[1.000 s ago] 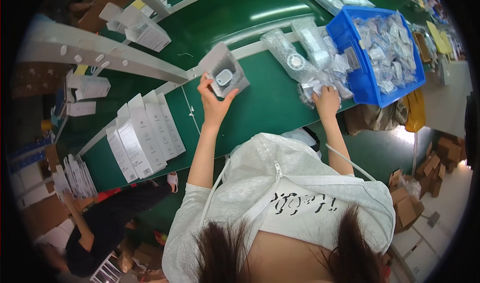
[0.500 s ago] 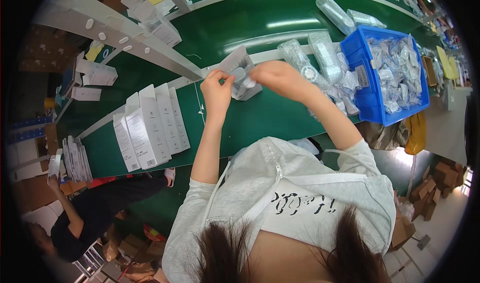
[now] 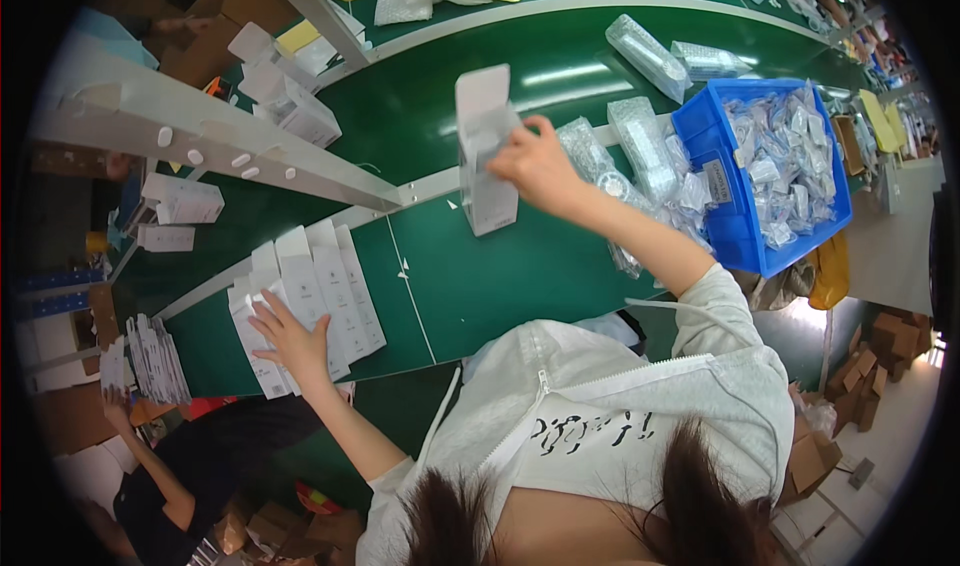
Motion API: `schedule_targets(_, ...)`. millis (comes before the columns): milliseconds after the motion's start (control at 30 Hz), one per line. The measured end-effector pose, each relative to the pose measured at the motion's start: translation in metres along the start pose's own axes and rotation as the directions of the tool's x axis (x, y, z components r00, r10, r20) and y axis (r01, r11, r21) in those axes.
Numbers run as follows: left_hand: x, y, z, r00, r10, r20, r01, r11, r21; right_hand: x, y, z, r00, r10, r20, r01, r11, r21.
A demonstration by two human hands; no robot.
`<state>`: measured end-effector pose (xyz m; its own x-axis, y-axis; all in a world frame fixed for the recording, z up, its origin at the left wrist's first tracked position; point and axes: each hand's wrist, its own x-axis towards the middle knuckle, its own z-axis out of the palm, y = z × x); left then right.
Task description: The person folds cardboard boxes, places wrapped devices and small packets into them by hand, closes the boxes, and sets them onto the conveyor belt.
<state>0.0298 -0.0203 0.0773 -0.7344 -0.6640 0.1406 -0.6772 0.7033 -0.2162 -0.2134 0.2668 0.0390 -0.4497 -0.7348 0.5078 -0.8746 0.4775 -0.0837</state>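
We're spreading our left grip (image 3: 296,344) wide over white cardboard cartons (image 3: 335,286), left; our right grip (image 3: 535,166), hold unclear, is touching a white box (image 3: 488,194), centre; a blue plastic bin (image 3: 704,131) is standing right.

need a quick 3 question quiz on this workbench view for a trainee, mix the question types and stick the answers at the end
1. True or false: the left hand is spread over the row of white boxes.

2. Multiple choice: what colour is the bin that holds the bagged items?
A) yellow
B) blue
C) red

3. Fill the gap: the ____ hand is at the open box with the raised flap.

Key:
1. True
2. B, blue
3. right; the right hand is at the upper part of that box
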Motion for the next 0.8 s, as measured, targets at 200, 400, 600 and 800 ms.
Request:
schedule_targets(200, -0.017, 0.027, -0.046, 0.895, 0.37, 0.248, -0.24, 0.869, -0.432, 0.074, 0.099, 0.035, 0.998, 0.03, -0.063, -0.042, 0.98, -0.194)
schedule_targets(400, -0.054, 0.152, 0.002, 0.712, 0.699, 0.064, -0.571, 0.629, -0.528, 0.108, 0.129, 0.068, 0.999, -0.033, 0.005, 0.033, 0.975, -0.219)
schedule_targets(600, -0.057, 0.187, 0.057, 0.731, 0.676, 0.088, -0.446, 0.572, -0.689, 0.051, 0.188, 0.041, 0.918, -0.056, -0.392, 0.042, 0.998, -0.045)
schedule_targets(800, -0.007, 0.199, 0.078, 0.621, 0.679, 0.392, -0.078, 0.551, -0.831, -0.03, 0.306, 0.056, 0.581, 0.81, -0.077, -0.742, 0.488, -0.459)
